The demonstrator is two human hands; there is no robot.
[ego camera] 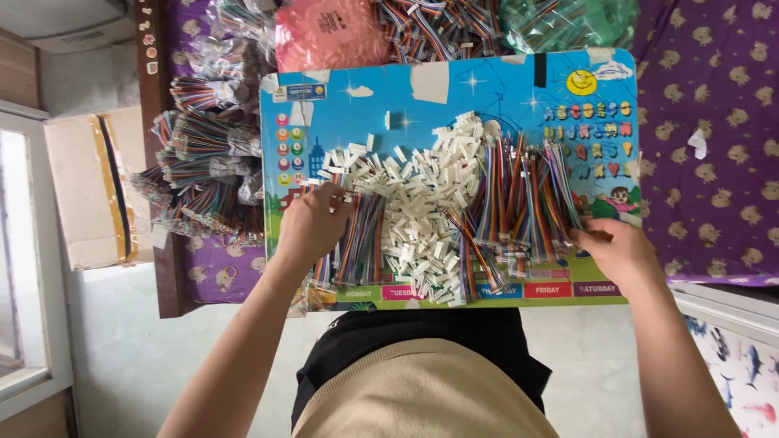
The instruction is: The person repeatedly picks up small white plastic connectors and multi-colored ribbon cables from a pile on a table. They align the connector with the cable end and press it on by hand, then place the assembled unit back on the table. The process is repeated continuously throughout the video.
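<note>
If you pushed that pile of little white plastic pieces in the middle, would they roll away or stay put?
The white plastic pieces look boxy, so they would probably slide and scatter, not roll. They seem small and light, so a gentle push likely moves many. The pile lies loose on the smooth colourful board, so some might slip off.

A cardboard box [93, 186] stands at the far left; a pink bag [329, 34] lies far off, on the purple bedsheet [706, 138].
</note>
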